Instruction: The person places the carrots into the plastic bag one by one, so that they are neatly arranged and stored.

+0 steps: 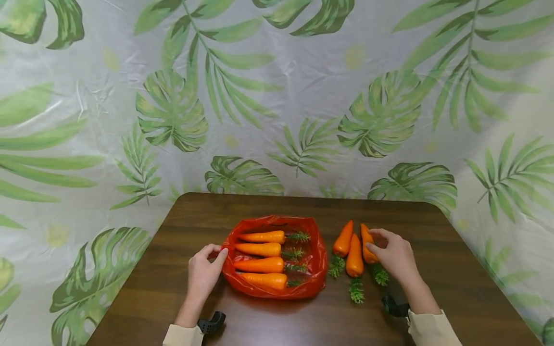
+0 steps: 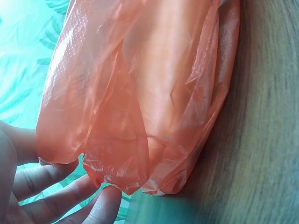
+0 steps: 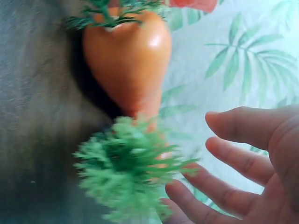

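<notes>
Carrots [image 1: 260, 265], shiny, orange and tapered, with feathery green tops, are divided in two groups on the dark brown wood-grain table [image 1: 190, 216]. Four of them lie side by side within the thin red plastic bag [image 1: 321, 250], their tips toward the left hand [image 1: 203, 271] and their tops to the right; this same direction perhaps lets them share the space neatly. The bag lies with its mouth wide, and the left hand pinches its left rim between thumb and fingers; I judge this is for steadying the bag and preventing the rim from folding in. Three more carrots [image 1: 354, 259] lie right of the bag, tops toward the person, so they are within easy reach of the right hand [image 1: 396, 254]. This hand is at the rightmost carrot [image 1: 366, 238], thumb and fingers apart; whether the fingertips touch it, I cannot tell.
</notes>
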The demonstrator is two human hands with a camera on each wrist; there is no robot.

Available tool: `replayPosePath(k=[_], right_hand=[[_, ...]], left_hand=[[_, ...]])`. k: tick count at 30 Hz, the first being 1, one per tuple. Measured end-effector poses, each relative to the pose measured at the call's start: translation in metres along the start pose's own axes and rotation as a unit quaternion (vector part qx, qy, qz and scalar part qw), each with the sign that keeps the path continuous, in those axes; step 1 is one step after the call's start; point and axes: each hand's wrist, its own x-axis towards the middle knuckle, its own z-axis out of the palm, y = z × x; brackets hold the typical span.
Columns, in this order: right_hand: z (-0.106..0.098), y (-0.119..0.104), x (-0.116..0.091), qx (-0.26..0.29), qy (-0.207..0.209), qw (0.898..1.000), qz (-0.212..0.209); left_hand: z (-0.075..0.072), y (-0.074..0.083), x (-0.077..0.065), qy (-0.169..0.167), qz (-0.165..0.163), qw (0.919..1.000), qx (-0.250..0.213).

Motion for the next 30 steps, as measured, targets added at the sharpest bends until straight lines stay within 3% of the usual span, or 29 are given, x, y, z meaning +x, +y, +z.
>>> replayPosePath(k=[9,16,23,30], right_hand=[[0.014,0.018,0.001,-0.011,0.004,1.0,0.017],[0.022,0.023,-0.003,-0.015,0.004,1.0,0.022],[0.025,0.025,0.0,-0.023,0.019,0.999,0.017],[0.025,0.031,-0.004,-0.025,0.003,0.998,0.049]], left_hand=[[-0.001,0.003,-0.001,-0.004,0.004,1.0,-0.003],[0.0,0.002,-0.002,-0.007,-0.006,1.0,-0.002],[0.001,0.002,0.001,-0.001,0.003,1.0,-0.004],[0.0,0.001,-0.002,-0.001,0.0,1.0,-0.008]])
